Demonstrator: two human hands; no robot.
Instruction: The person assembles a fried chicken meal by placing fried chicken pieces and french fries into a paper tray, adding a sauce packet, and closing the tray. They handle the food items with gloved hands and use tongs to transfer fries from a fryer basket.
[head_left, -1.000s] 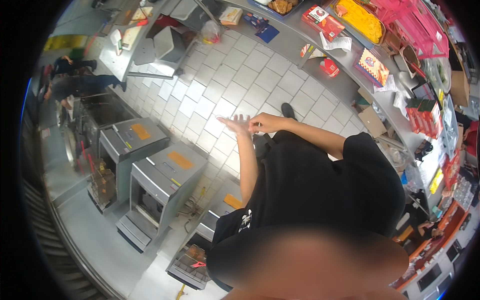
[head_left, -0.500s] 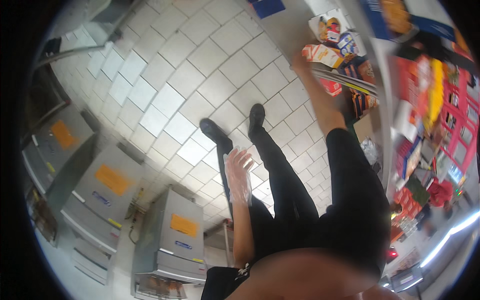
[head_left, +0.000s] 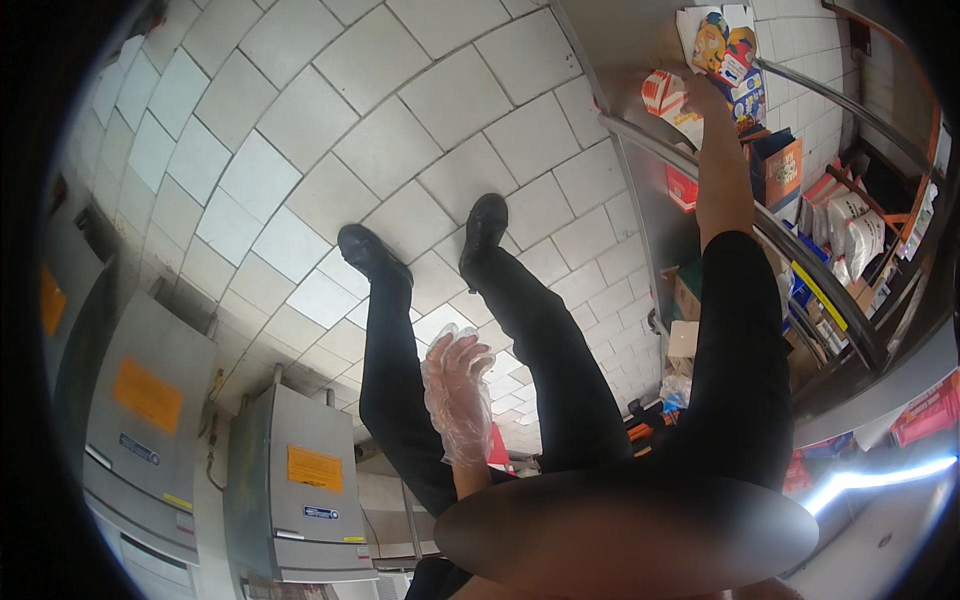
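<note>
My left hand (head_left: 457,395) wears a clear plastic glove and hangs in front of my legs. Its fingers are loosely bent and a little apart, with nothing in them. My right hand (head_left: 702,97), bare, stretches forward and right over a steel rail into a shelf under the counter. The fingers bend over the edge of a red-and-white striped carton (head_left: 660,94) and appear to grip it, though the fingertips are partly hidden. Just beyond stands a white box with colourful printing (head_left: 722,45), and a blue printed box (head_left: 747,100) is beside my wrist.
Steel cabinets with orange labels (head_left: 314,468) line the left side. Pale floor tiles (head_left: 400,130) lie ahead of my black shoes (head_left: 368,252). The steel rail (head_left: 650,142) runs along the shelf on the right. Plastic-wrapped white packs (head_left: 850,225) and an orange-and-dark box (head_left: 780,170) lie farther right.
My right hand has gone from the shelf's edge to the striped carton. The view has swung toward the shelf, and my gloved left hand appears slightly lower and farther left.
</note>
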